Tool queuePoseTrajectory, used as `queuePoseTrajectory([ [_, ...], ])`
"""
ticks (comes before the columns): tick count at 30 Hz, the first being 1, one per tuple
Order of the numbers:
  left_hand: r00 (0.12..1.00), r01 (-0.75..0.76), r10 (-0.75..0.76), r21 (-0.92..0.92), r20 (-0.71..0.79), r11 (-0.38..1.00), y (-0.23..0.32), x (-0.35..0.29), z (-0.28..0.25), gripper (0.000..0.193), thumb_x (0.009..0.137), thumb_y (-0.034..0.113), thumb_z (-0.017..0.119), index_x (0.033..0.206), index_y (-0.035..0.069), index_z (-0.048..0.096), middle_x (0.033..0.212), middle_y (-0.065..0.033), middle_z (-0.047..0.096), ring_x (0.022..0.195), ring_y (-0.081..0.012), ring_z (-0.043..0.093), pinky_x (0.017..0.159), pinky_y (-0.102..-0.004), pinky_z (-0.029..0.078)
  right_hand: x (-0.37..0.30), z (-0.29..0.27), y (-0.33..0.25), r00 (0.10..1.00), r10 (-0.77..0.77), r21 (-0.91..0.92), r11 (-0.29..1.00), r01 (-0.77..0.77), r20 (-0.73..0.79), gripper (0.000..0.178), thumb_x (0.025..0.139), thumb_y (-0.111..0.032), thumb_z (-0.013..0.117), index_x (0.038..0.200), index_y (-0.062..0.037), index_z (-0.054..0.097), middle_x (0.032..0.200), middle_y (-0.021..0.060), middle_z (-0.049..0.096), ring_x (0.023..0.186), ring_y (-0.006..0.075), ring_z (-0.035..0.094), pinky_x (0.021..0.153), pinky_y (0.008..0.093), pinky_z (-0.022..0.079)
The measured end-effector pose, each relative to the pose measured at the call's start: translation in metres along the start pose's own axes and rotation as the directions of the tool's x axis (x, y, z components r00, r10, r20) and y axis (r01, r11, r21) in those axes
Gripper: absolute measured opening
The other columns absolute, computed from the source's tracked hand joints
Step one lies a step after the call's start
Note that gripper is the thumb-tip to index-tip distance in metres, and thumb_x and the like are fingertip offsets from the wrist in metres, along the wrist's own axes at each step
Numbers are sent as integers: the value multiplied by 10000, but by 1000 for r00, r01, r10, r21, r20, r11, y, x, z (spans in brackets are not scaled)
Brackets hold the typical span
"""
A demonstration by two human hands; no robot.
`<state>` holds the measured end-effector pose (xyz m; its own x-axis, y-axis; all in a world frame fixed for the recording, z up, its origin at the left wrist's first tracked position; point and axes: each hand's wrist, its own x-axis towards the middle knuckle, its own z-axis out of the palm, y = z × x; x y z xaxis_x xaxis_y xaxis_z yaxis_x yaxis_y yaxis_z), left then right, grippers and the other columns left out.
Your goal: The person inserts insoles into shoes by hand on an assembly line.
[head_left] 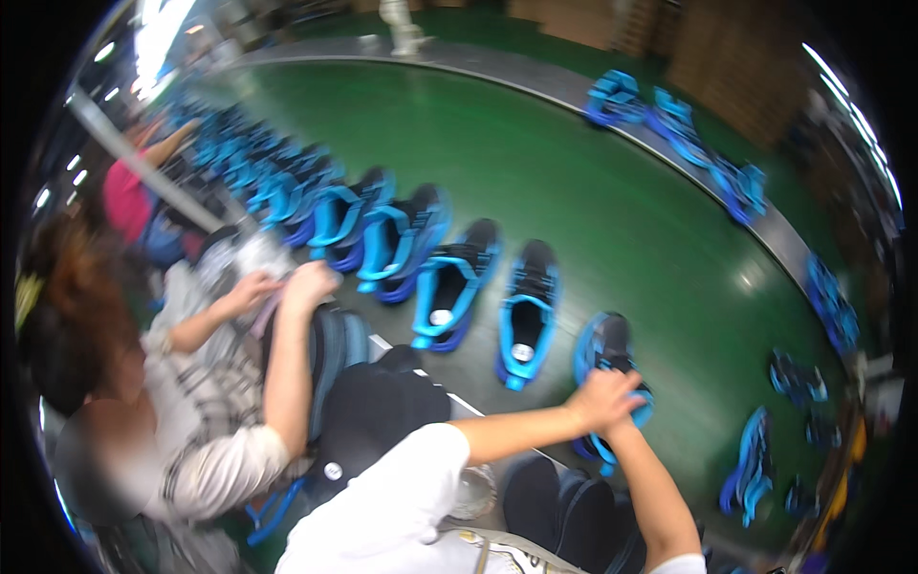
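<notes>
A black sneaker with bright blue trim (606, 337) stands on the green work surface in front of me, toe pointing away. My left hand (602, 397) reaches in from the left with bent fingers closed at the shoe's opening. From the lower right comes my right hand (623, 417), meeting the left one over the shoe; its fingers are mostly hidden and blurred. Just left stands another sneaker (529, 311) with a round white label showing inside. Nearer my body are stacked dark rounded pieces that look like insoles (532, 497).
A row of similar sneakers (382, 239) runs off to the far left. More shoes (751, 459) lie at the right and on the grey far ledge (669, 158). A co-worker (239, 469) sits close on my left, beside dark stacked pieces (382, 411). Another person in pink (129, 196) sits beyond.
</notes>
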<state>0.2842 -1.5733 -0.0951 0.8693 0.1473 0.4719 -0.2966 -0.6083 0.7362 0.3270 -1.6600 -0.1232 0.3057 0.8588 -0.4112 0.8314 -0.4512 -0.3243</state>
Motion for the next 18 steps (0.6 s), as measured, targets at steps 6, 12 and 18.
queuePoseTrajectory([
  [6,993,-92,98,85,-65,992,-8,-21,12,406,792,294,556,1050,-10,477,789,-118,459,741,-267,461,691,-345,368,11,3,10,993,58,-198,980,-36,106,522,714,-32,501,1224,1,397,1295,197,343,1164,327,378,960,396,310],
  [12,948,-183,198,80,-248,980,-23,-11,18,431,775,299,583,1047,-21,484,786,-100,456,731,-250,453,702,-338,378,24,-2,21,990,45,-268,963,-8,134,512,714,-32,498,1217,-1,408,1283,198,358,1159,328,383,964,396,305],
  [18,931,-261,298,184,-211,948,-33,-1,17,429,756,326,591,1015,-5,503,749,-78,443,698,-226,445,660,-316,369,29,-8,33,989,49,-304,953,-5,139,503,713,-33,496,1209,-4,418,1270,199,373,1154,330,388,967,396,299],
])
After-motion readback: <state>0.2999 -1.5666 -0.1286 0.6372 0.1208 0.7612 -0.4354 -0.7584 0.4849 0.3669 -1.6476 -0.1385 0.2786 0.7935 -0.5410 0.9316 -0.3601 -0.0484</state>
